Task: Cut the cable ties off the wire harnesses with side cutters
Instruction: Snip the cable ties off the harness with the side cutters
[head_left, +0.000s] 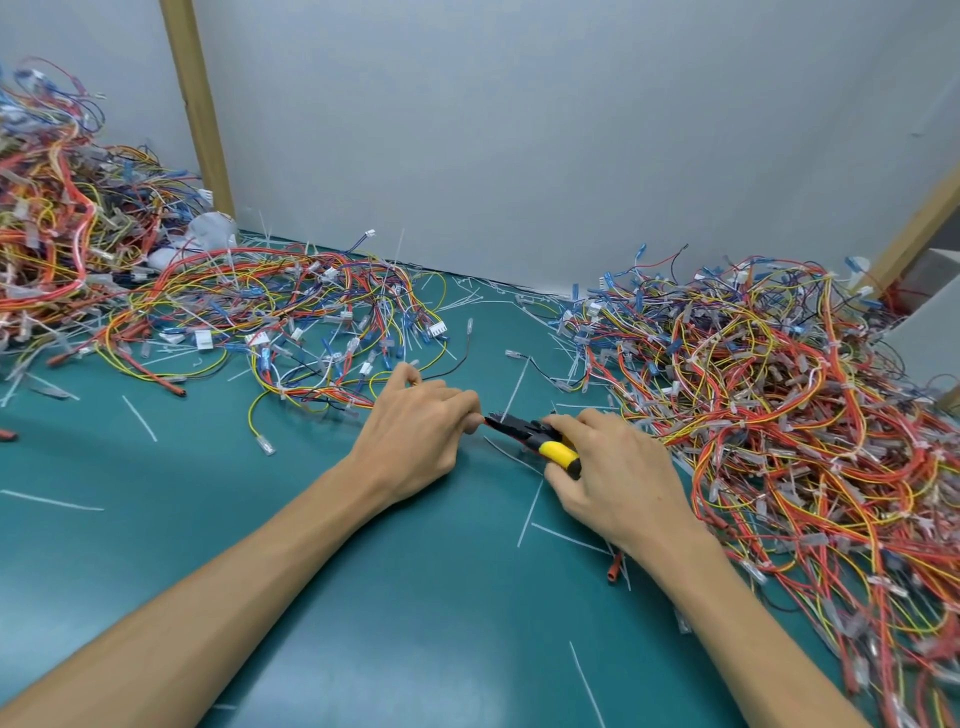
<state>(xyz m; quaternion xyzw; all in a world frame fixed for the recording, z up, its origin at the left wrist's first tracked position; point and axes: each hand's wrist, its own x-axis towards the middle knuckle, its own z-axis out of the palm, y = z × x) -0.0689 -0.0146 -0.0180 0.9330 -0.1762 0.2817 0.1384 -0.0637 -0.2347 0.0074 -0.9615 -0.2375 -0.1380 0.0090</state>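
Note:
My right hand (618, 467) grips the side cutters (535, 436) by their yellow and black handles, with the dark jaws pointing left. My left hand (415, 431) has its fingers curled and pinches a wire of a harness right at the jaw tips; a red bit shows there (485, 420). The wire runs back from my left hand into the left harness pile (291, 317). Whether a cable tie sits between the jaws is hidden by my fingers. A large tangle of red, yellow and blue harnesses (779, 415) lies on the right.
The green table mat (363, 597) carries several cut white cable ties (530, 512). A taller heap of harnesses (57, 218) rises at the far left. A grey wall with wooden posts (197, 104) closes the back. A loose red-tipped wire (614, 566) lies under my right wrist.

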